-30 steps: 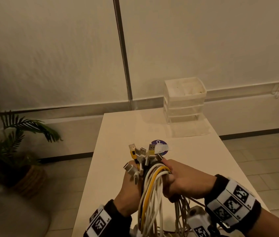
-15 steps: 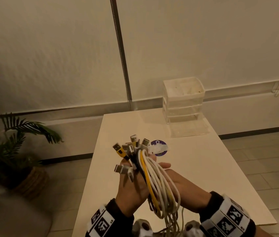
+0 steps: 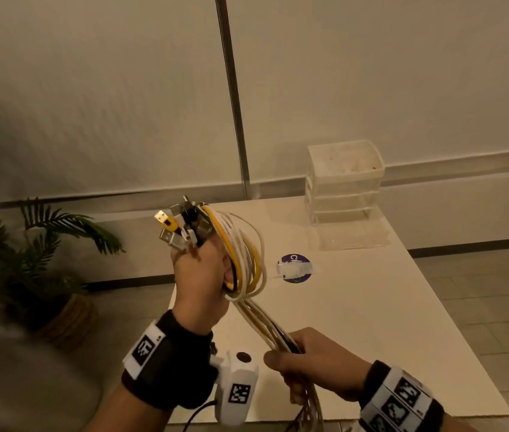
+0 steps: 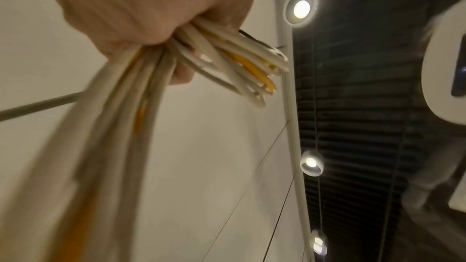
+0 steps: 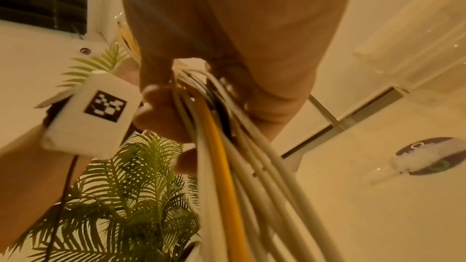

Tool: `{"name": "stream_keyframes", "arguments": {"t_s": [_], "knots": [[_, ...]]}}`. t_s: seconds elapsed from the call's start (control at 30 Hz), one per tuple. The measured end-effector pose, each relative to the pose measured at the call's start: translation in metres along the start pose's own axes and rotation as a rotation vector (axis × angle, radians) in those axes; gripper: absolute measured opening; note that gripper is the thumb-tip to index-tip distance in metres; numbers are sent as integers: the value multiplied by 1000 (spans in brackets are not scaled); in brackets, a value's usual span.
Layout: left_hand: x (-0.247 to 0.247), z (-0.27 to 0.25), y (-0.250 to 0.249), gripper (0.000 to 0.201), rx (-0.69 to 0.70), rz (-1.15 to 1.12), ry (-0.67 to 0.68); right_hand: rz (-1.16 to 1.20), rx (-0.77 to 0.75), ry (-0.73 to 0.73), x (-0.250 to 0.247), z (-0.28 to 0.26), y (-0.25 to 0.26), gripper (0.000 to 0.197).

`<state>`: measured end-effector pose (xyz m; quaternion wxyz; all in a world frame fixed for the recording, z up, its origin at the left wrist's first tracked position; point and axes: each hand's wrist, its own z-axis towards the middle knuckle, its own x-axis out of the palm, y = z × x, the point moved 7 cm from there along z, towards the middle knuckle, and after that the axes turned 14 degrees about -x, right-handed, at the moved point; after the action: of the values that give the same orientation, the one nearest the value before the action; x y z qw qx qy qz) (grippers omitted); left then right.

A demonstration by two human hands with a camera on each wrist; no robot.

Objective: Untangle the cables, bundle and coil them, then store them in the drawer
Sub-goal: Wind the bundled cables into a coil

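A bundle of white, yellow and black cables (image 3: 247,260) is held in the air above the near left part of the white table (image 3: 371,322). My left hand (image 3: 198,272) grips the bundle just below its cluster of USB plugs (image 3: 181,226), with a loop of cable hanging over its right side. Lower down, my right hand (image 3: 312,363) is curled around the straight run of cables (image 5: 227,166), whose tail drops out of view below. In the left wrist view the cables (image 4: 131,107) leave my fist (image 4: 141,7) as a loop and a long strand. The clear drawer unit (image 3: 345,188) stands at the table's far right.
A round purple sticker with a white tape piece (image 3: 294,268) lies mid-table. A potted palm (image 3: 44,260) stands on the floor to the left. A thin metal pole (image 3: 231,95) runs up the wall behind the table. Grey floor tiles lie to the right.
My left hand has risen and moved left with the plug end. My right hand has slid down the cables toward me, stretching the bundle out below the loop.
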<state>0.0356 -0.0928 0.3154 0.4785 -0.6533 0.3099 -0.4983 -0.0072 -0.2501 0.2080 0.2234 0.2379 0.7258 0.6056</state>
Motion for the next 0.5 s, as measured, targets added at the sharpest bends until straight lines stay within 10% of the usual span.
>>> {"name": "stream_keyframes", "arguments": {"t_s": [0.5], "knots": [[4,-13,15,13,40,193,-62,-334,-98,39,-21,-4,19,54]]}}
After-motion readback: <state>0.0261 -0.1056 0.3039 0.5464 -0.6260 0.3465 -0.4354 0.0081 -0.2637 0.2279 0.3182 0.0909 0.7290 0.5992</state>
